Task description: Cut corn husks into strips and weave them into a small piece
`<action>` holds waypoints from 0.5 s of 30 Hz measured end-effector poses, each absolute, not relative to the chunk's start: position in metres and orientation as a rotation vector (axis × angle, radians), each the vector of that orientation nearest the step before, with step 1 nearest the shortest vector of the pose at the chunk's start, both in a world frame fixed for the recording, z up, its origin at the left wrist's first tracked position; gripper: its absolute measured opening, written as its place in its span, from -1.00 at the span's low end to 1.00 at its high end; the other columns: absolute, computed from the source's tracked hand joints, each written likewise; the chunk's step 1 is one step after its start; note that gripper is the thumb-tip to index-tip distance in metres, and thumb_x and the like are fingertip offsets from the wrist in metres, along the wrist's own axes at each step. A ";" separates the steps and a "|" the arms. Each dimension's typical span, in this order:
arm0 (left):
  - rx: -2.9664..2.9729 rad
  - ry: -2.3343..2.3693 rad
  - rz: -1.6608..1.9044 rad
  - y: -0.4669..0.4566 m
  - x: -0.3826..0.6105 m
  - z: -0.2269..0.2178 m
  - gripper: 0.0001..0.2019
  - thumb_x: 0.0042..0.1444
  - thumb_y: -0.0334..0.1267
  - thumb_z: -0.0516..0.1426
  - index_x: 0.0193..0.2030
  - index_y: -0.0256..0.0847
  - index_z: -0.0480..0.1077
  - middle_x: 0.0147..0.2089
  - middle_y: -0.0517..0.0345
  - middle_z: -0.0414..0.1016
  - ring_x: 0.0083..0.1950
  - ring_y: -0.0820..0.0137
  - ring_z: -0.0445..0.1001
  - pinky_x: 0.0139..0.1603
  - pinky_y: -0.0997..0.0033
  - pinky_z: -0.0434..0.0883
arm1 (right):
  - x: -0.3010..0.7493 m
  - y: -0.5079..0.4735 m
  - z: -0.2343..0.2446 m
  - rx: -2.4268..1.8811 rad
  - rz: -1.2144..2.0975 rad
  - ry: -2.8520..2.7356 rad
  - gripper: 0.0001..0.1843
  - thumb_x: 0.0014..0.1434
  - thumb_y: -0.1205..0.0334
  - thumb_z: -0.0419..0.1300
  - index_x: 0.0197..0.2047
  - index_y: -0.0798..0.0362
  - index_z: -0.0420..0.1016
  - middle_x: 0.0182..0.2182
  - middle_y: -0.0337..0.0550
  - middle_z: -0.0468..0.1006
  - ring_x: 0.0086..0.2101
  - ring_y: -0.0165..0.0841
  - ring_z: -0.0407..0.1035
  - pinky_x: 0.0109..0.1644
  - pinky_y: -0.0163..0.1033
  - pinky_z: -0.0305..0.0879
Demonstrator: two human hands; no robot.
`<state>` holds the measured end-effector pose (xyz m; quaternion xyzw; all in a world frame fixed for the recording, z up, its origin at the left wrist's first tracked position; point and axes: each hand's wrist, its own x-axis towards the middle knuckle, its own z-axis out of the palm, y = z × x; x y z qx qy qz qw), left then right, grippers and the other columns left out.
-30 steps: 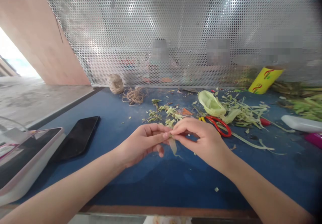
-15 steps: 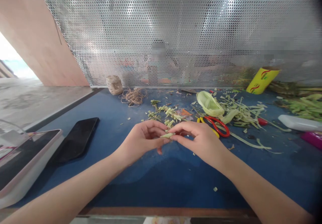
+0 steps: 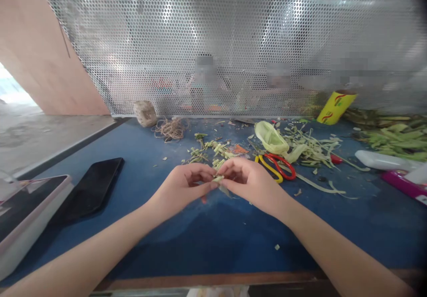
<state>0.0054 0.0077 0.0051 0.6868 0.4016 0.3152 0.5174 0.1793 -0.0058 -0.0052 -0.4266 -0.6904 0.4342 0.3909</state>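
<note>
My left hand [image 3: 185,186] and my right hand [image 3: 248,182] meet above the blue table [image 3: 207,239], fingertips pinched together on a small pale green leaf strip [image 3: 220,182]. A loose end of the strip hangs just below the fingers. Behind the hands lies a scatter of cut green leaf bits [image 3: 213,151]. Red and yellow scissors [image 3: 276,167] lie just right of my right hand.
A black phone [image 3: 88,190] lies at left beside a white-rimmed tray [image 3: 30,217]. A twine ball [image 3: 144,112] and loose twine [image 3: 169,128] sit by the perforated metal screen [image 3: 233,52]. Leaf strips [image 3: 310,148], a yellow tube [image 3: 334,107], a white object [image 3: 380,160] lie right.
Both hands stayed pinched on the leaf strip and shifted slightly left in view. The strip, held flat between the fingertips half a second ago, is now bunched with an end hanging down.
</note>
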 end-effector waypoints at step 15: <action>2.316 1.212 0.829 0.007 0.005 -0.006 -0.87 0.05 -0.30 0.05 -0.29 -0.16 0.40 -0.30 0.18 0.49 -0.37 0.45 0.44 -0.36 0.56 0.37 | 0.173 -0.004 -0.015 -1.085 0.825 -1.813 -0.67 -0.03 0.43 0.09 -0.16 0.00 0.18 -0.42 -0.28 0.42 -0.38 -0.44 0.32 -0.23 -0.27 0.24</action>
